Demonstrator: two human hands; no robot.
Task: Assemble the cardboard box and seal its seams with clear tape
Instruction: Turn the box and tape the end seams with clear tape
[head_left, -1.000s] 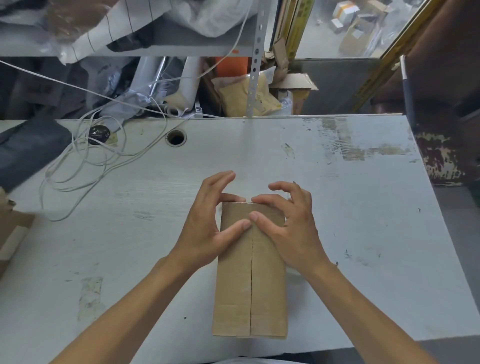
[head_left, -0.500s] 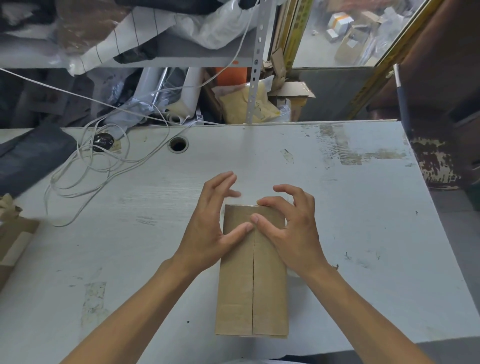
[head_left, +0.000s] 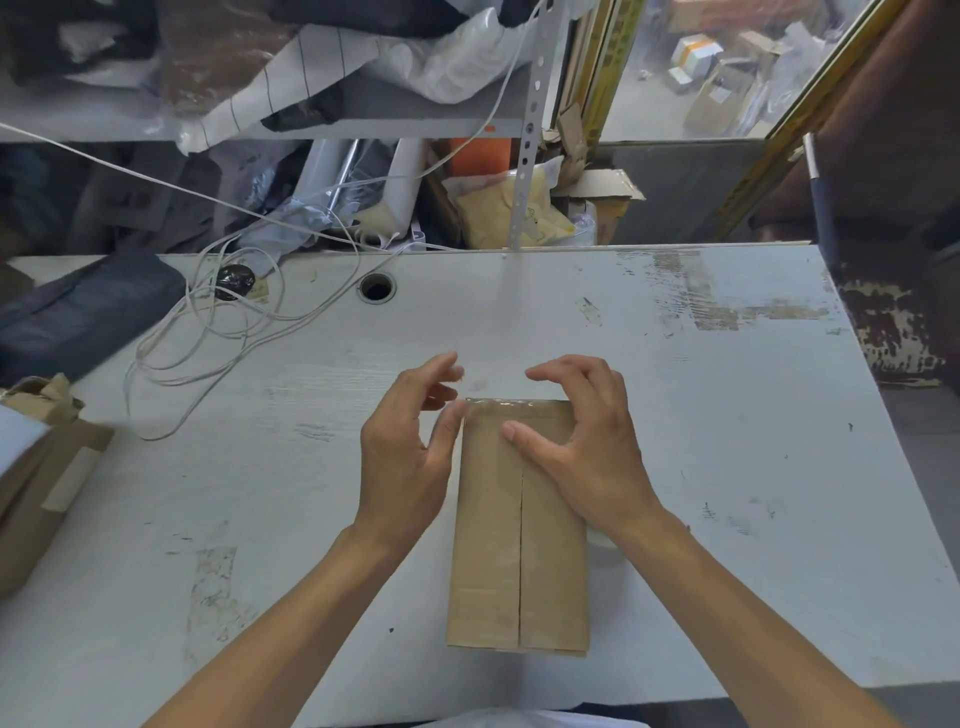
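Observation:
A long brown cardboard box (head_left: 519, 561) lies flat on the white table (head_left: 753, 467), its short end toward me. A centre seam runs along its top and gapes slightly. A strip of clear tape (head_left: 498, 406) shines across the far end. My left hand (head_left: 408, 457) hovers at the far left corner with fingers loosely curled, and its thumb touches the box edge. My right hand (head_left: 587, 447) arches over the far right corner. Its thumb lies on the box top, and its fingers curve above the far edge.
A tangle of white cable (head_left: 208, 332) and a cable hole (head_left: 377, 287) lie at the back left. Dark folded cloth (head_left: 78, 317) and another cardboard piece (head_left: 36, 467) sit at the left edge. A pale object (head_left: 605, 545) shows partly under my right wrist. Cluttered shelving stands behind the table.
Both hands have loosened from the far end of the box. The left thumb slid off the top to the left edge, and the fingers of both hands lifted and spread apart.

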